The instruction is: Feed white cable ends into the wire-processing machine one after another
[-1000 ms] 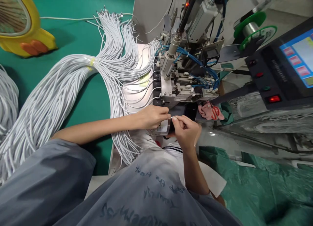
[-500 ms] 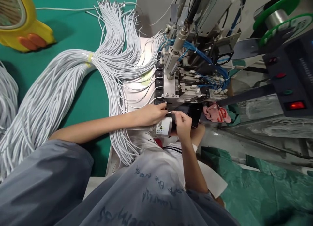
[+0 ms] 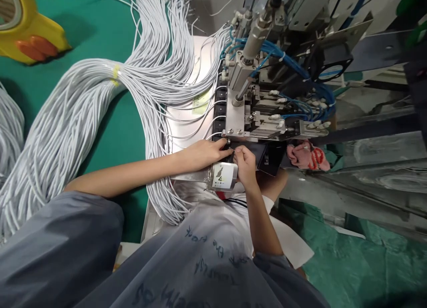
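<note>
My left hand (image 3: 203, 152) and my right hand (image 3: 245, 163) meet fingertip to fingertip at the lower front edge of a metal machine (image 3: 256, 117). Both pinch the end of a thin white wire there; the wire tip is barely visible between the fingers. Just below the hands sits a silver part with a warning label (image 3: 223, 177). A large bundle of white wires (image 3: 83, 117), tied with a yellow band, spreads over the green mat (image 3: 110, 28) and fans toward the machine's black slots (image 3: 219, 108).
Blue air tubes (image 3: 293, 72) and a pneumatic cylinder (image 3: 248, 63) crowd the machine top. A yellow toy-like object (image 3: 30, 28) lies at the far left. A pink and red cloth (image 3: 305, 157) hangs to the right of the hands. Green plastic sheeting (image 3: 360, 254) covers the lower right.
Both hands have moved up from the labelled part to the machine's lower edge with the wire end. The view has tilted down, pushing the screen and green spool out of frame.
</note>
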Demonstrator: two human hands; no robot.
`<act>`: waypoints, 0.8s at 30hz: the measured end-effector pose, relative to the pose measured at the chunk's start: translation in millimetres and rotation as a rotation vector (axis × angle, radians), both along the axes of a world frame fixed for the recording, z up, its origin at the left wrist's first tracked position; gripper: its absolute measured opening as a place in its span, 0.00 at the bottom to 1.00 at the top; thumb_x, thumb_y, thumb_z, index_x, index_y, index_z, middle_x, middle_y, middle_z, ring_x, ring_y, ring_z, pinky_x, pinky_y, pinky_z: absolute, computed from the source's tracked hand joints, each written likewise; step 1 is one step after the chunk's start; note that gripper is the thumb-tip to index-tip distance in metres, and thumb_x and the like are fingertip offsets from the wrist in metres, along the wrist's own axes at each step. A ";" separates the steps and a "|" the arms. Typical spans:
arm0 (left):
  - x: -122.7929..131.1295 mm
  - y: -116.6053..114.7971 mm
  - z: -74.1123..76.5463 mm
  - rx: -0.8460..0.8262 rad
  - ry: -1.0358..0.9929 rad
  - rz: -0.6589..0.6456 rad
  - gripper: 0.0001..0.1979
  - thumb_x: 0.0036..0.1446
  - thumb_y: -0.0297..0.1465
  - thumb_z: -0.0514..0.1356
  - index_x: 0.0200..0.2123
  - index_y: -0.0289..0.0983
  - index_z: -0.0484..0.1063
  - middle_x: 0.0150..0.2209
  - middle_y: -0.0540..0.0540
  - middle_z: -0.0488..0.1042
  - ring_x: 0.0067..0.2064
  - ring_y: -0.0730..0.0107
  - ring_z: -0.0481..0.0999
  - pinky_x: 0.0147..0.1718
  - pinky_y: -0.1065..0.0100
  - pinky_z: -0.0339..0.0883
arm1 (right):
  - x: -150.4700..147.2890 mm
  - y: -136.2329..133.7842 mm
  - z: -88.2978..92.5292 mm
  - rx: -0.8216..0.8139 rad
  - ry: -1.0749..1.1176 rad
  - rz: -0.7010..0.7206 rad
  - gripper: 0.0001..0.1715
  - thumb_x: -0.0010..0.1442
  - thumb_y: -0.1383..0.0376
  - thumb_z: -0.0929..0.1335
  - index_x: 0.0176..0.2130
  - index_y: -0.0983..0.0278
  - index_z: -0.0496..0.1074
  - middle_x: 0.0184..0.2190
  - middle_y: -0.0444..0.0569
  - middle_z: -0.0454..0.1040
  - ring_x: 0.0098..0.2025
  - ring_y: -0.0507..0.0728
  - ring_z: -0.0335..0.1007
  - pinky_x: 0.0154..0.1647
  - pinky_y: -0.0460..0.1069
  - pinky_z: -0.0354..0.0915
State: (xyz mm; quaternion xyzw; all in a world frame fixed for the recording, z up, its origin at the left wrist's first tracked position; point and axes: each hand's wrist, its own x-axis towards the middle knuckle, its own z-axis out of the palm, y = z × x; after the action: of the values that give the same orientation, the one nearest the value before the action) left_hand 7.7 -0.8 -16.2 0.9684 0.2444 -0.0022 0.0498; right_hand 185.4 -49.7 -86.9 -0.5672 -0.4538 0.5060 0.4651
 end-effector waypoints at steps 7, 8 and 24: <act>3.0 0.2 3.6 0.013 0.075 -0.003 0.19 0.61 0.25 0.49 0.56 0.32 0.63 0.45 0.36 0.67 0.33 0.69 0.75 0.23 0.71 0.64 | 1.8 0.6 4.8 0.034 -0.101 0.025 0.18 0.62 0.53 0.61 0.26 0.61 0.61 0.19 0.39 0.56 0.22 0.50 0.51 0.25 0.46 0.51; 3.3 0.2 3.7 0.019 0.078 -0.004 0.19 0.62 0.25 0.48 0.56 0.32 0.63 0.45 0.36 0.67 0.33 0.68 0.75 0.23 0.71 0.64 | 1.9 0.9 4.7 0.044 -0.127 0.026 0.19 0.62 0.52 0.61 0.26 0.61 0.61 0.19 0.39 0.55 0.23 0.50 0.51 0.25 0.47 0.50; -9.9 -2.7 24.2 0.043 0.108 0.201 0.10 0.55 0.20 0.51 0.33 0.31 0.73 0.33 0.41 0.71 0.24 0.71 0.70 0.20 0.69 0.49 | -8.4 -22.5 26.7 0.251 -0.362 -0.336 0.17 0.62 0.60 0.60 0.23 0.62 0.60 0.20 0.41 0.58 0.23 0.50 0.53 0.26 0.47 0.52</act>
State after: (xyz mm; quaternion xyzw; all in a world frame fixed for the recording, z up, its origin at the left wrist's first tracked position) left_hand -2.3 -3.5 8.0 0.9382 0.3428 -0.0441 0.0156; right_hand 177.0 -72.2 -60.2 -0.6536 -0.4880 0.2523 0.5206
